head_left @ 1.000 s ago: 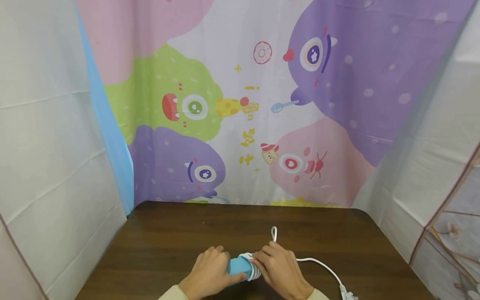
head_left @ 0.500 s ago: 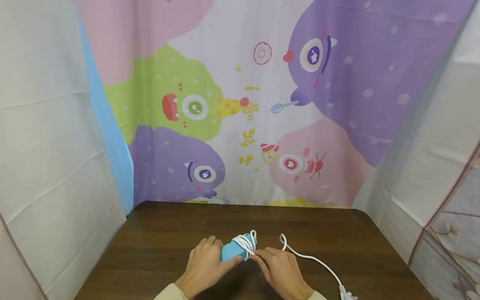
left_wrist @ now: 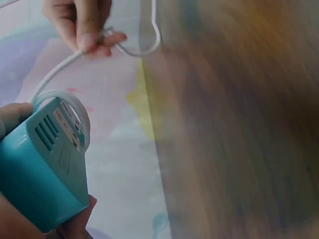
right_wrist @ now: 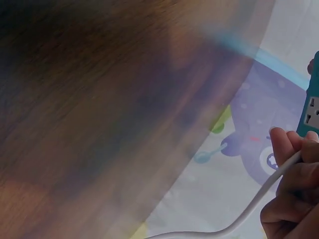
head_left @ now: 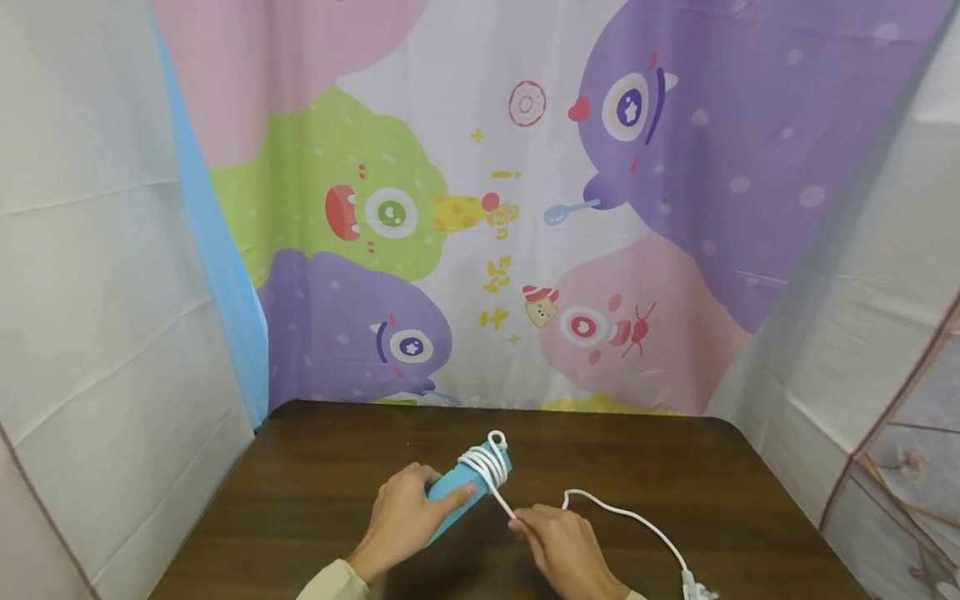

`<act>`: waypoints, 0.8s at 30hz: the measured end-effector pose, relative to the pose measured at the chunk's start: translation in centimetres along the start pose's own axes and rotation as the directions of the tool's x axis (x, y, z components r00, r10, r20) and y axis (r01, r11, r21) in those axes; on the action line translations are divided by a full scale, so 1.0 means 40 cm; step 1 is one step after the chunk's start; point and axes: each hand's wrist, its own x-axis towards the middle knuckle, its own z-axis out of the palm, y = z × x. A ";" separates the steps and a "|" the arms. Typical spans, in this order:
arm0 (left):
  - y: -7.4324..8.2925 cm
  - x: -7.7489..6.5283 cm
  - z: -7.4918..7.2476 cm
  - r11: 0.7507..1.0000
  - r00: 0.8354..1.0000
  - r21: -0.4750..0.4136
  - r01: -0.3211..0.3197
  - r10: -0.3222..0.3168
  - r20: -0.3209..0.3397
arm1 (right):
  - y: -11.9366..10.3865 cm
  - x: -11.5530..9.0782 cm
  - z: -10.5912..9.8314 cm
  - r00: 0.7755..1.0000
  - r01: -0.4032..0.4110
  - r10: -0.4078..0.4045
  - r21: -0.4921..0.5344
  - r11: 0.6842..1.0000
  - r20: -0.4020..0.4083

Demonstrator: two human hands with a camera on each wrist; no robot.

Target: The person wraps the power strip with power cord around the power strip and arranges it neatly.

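Note:
A blue power strip (head_left: 453, 490) is gripped in my left hand (head_left: 408, 512), thumb along its near side and tilted with its far end up to the right. White cord (head_left: 486, 463) is wound several times round that far end, with a small loop standing out past it. My right hand (head_left: 566, 543) pinches the cord between thumb and fingers, the stretch to the strip drawn straight. In the left wrist view, slots and sockets show on the strip (left_wrist: 47, 164). The right wrist view catches a socket (right_wrist: 312, 113) at its edge, beside my right fingers.
From my right hand the free cord runs across the dark wooden table (head_left: 315, 467) to a white plug (head_left: 696, 588) near the front right. A cartoon-print curtain (head_left: 495, 367) hangs behind the table's far edge, and pale cloth (head_left: 127, 333) stands on the left side.
The left hand has lifted and tilted the power strip, its wound end rising away. My right hand has drawn the cord from beside the windings down and out to the right.

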 end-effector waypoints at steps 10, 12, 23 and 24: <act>0.011 0.002 -0.001 0.937 0.974 -0.321 0.135 -0.065 0.219 | -0.012 0.012 0.004 1.000 -0.001 0.001 0.061 0.998 -0.009; 0.013 0.002 -0.002 0.917 0.965 -0.371 0.149 -0.053 0.257 | -0.010 0.012 0.004 1.000 -0.001 0.002 0.078 0.997 -0.005; 0.015 -0.006 -0.014 0.806 0.901 -0.542 0.239 0.025 0.433 | 0.010 0.005 0.015 0.990 0.123 -0.111 0.145 0.982 -0.085; 0.016 -0.006 -0.015 0.799 0.896 -0.551 0.241 0.036 0.443 | 0.015 0.004 0.016 0.989 0.135 -0.125 0.132 0.982 -0.081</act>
